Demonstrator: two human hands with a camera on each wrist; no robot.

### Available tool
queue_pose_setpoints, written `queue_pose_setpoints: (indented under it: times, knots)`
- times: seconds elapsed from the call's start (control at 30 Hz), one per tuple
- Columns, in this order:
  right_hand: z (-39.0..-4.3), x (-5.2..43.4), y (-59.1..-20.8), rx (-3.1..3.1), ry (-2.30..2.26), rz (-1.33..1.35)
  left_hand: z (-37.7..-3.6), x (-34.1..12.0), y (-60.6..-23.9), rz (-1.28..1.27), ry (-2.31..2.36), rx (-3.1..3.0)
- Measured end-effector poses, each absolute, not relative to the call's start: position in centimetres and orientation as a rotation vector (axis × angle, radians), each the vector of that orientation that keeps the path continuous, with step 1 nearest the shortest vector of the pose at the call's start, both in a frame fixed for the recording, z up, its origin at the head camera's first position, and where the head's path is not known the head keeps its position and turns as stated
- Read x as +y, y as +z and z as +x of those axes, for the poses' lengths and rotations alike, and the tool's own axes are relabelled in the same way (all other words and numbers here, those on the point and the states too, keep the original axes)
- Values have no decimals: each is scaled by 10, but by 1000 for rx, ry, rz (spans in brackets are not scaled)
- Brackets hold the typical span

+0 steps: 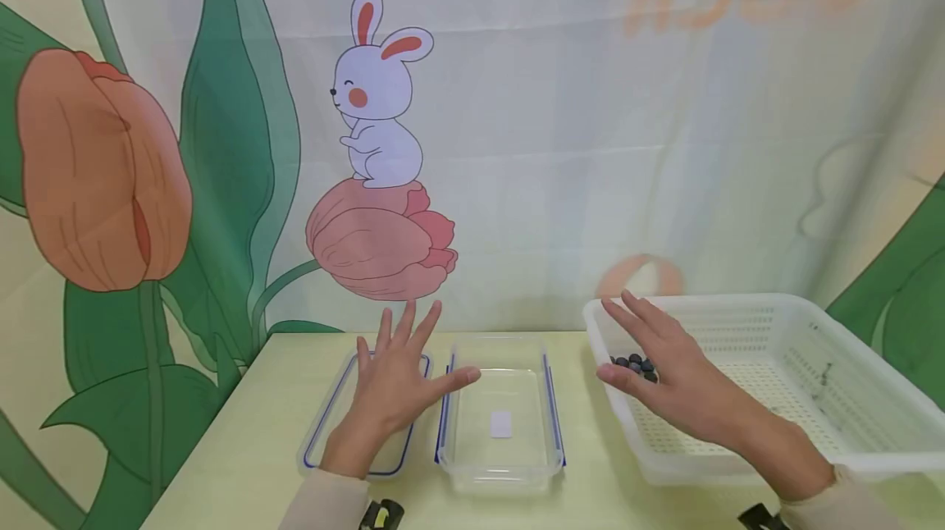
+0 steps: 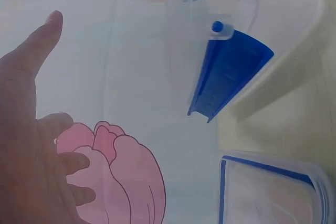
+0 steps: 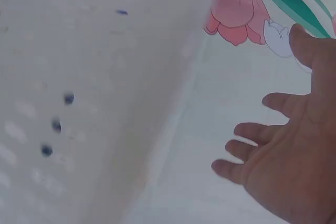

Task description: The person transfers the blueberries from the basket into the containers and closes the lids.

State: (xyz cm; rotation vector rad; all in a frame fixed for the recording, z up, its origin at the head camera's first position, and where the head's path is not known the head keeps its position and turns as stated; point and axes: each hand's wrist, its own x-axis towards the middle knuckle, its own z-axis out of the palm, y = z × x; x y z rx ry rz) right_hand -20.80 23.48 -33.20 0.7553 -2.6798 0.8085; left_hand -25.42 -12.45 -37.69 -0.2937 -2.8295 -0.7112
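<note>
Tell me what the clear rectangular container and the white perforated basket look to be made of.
Clear rectangular container: apparently glossy transparent plastic, since the table shows through it; blue clasps line its sides. White perforated basket: probably matte moulded plastic, with rows of small holes in walls and floor.

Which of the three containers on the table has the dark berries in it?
The white perforated basket on the right, under the right hand; the clear tub and lid hold none.

Spread hands (image 1: 399, 386) above lid (image 1: 325, 423), basket (image 1: 812, 325)

Only faint, mirrored orange lettering shows through the backdrop cloth (image 1: 664, 144) at top right, not readable
</note>
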Motion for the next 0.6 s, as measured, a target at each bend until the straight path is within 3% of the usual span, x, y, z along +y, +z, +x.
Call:
queue_pose_setpoints:
  times: [0.6]
  knots:
    - [-224, 276, -287, -2624, 1001, 746, -260, -136, -385, -343, -1261, -2716]
